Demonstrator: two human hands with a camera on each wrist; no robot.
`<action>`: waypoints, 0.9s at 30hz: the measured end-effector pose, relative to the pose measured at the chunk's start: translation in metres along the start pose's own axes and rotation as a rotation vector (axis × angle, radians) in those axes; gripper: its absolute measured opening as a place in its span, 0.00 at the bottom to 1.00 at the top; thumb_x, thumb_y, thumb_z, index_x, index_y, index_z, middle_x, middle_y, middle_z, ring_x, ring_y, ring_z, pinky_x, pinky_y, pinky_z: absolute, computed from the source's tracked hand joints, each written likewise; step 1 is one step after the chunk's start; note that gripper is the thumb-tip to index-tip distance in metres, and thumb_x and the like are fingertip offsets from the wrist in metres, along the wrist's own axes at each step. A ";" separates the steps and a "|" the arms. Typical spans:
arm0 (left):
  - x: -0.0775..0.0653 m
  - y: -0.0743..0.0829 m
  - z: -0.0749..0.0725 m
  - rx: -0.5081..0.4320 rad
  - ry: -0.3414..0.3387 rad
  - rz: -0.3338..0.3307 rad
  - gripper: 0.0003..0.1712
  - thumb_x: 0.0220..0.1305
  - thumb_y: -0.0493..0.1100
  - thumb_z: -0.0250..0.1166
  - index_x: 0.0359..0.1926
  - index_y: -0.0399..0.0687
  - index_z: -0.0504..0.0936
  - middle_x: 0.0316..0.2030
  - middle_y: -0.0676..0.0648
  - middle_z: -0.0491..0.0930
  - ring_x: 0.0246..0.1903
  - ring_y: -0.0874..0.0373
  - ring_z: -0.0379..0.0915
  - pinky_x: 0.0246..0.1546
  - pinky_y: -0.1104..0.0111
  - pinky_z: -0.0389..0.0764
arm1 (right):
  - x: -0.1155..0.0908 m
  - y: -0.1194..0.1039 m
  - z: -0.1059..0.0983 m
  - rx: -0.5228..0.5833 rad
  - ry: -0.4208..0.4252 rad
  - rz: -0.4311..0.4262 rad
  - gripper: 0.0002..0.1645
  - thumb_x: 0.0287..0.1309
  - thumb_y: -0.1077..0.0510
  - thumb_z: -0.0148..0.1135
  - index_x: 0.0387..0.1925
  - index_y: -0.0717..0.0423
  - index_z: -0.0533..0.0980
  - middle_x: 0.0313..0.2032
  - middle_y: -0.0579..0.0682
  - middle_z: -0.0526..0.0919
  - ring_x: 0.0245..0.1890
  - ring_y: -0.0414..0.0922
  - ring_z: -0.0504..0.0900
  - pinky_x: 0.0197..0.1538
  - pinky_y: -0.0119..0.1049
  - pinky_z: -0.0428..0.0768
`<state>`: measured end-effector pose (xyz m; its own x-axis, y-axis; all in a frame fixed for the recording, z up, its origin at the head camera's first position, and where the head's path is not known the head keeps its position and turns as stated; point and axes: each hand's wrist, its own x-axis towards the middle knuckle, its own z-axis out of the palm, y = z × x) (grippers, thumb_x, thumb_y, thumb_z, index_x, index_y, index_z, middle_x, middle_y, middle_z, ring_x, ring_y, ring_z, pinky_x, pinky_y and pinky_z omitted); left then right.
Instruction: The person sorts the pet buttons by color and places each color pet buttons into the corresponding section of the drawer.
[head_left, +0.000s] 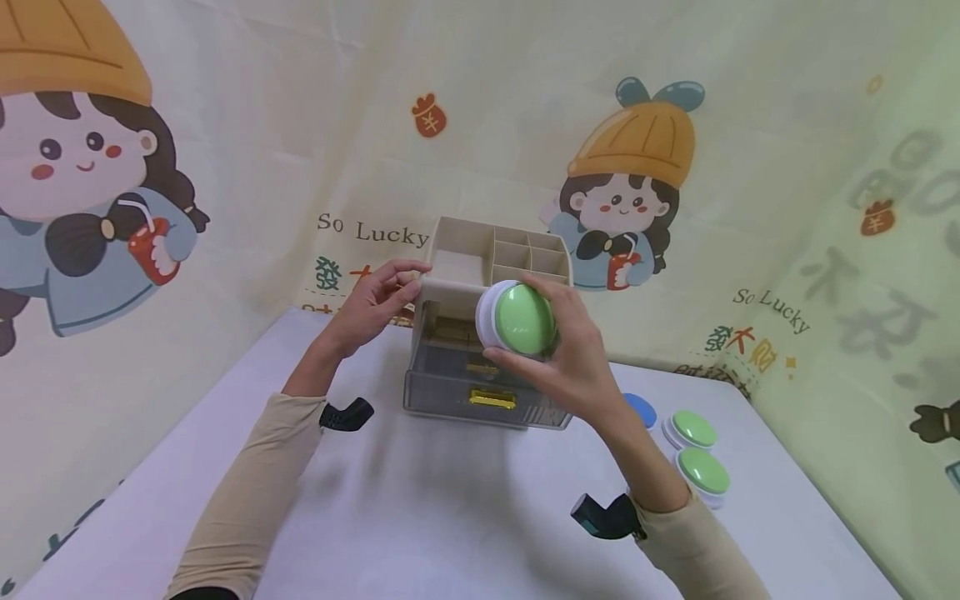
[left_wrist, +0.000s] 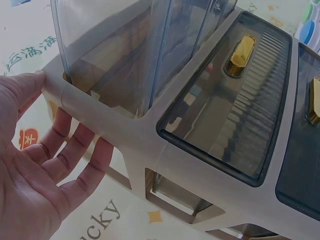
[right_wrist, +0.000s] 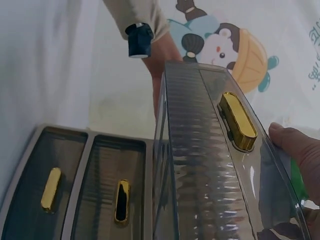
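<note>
A beige desktop drawer organizer (head_left: 455, 287) with an open-topped compartment tray stands on the table. One of its clear grey drawers (head_left: 442, 398), with a gold handle (head_left: 492, 398), is pulled out. My left hand (head_left: 372, 302) holds the organizer's upper left corner; in the left wrist view its thumb and fingers meet the beige frame (left_wrist: 142, 137). My right hand (head_left: 573, 354) grips a round white container with a green lid (head_left: 525, 320) above the open drawer, lid facing me. In the right wrist view, the drawer front (right_wrist: 210, 165) mostly hides that container, leaving some green (right_wrist: 298, 182) visible.
To the right on the white table (head_left: 450, 517) are two more green-lidded round containers (head_left: 694, 428) and a blue-lidded one (head_left: 640, 410), partly behind my right forearm. A printed cloth (head_left: 487, 167) hangs behind the table. Other drawers (right_wrist: 112, 185) of the organizer are shut.
</note>
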<state>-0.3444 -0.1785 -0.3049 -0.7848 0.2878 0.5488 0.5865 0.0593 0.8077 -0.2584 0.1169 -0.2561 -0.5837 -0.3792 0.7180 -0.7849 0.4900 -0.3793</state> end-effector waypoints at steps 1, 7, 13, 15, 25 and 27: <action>0.000 0.000 0.000 0.001 0.000 0.000 0.20 0.78 0.41 0.57 0.67 0.46 0.73 0.46 0.42 0.76 0.46 0.51 0.78 0.46 0.65 0.85 | 0.001 0.000 0.001 0.000 -0.007 -0.001 0.55 0.45 0.54 0.85 0.73 0.50 0.65 0.67 0.50 0.70 0.65 0.48 0.71 0.59 0.53 0.80; 0.000 0.001 0.000 0.003 0.003 -0.003 0.21 0.78 0.42 0.58 0.67 0.48 0.73 0.46 0.42 0.76 0.46 0.51 0.78 0.46 0.65 0.85 | 0.009 -0.006 0.004 0.005 -0.071 0.005 0.55 0.46 0.52 0.84 0.73 0.47 0.65 0.67 0.51 0.70 0.64 0.48 0.70 0.59 0.51 0.81; 0.000 0.001 0.000 0.006 0.005 -0.006 0.20 0.78 0.42 0.57 0.67 0.50 0.74 0.46 0.42 0.76 0.46 0.51 0.78 0.47 0.64 0.85 | 0.016 -0.013 0.007 -0.009 -0.147 0.004 0.54 0.45 0.49 0.85 0.73 0.46 0.66 0.66 0.50 0.71 0.63 0.48 0.71 0.57 0.49 0.82; 0.000 0.001 0.001 0.009 0.006 -0.006 0.20 0.78 0.42 0.57 0.67 0.49 0.74 0.46 0.42 0.76 0.46 0.51 0.78 0.47 0.64 0.85 | 0.018 -0.015 0.009 -0.013 -0.185 0.012 0.53 0.46 0.48 0.84 0.73 0.46 0.66 0.65 0.49 0.71 0.61 0.47 0.73 0.56 0.48 0.82; -0.001 0.002 0.001 0.020 0.008 -0.010 0.21 0.78 0.42 0.57 0.68 0.48 0.73 0.47 0.42 0.76 0.47 0.51 0.80 0.48 0.60 0.86 | 0.026 -0.019 0.018 0.050 -0.352 0.164 0.48 0.49 0.43 0.81 0.70 0.44 0.70 0.60 0.43 0.76 0.55 0.43 0.75 0.54 0.44 0.81; -0.001 0.002 0.001 0.023 0.011 -0.011 0.21 0.78 0.42 0.57 0.68 0.48 0.73 0.47 0.42 0.76 0.47 0.51 0.80 0.49 0.56 0.85 | 0.028 -0.018 0.020 0.060 -0.378 0.192 0.47 0.49 0.43 0.81 0.69 0.44 0.70 0.61 0.43 0.76 0.55 0.43 0.76 0.55 0.44 0.81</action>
<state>-0.3422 -0.1778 -0.3035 -0.7931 0.2770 0.5425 0.5826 0.0847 0.8084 -0.2651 0.0819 -0.2411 -0.7472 -0.5515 0.3709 -0.6584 0.5379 -0.5266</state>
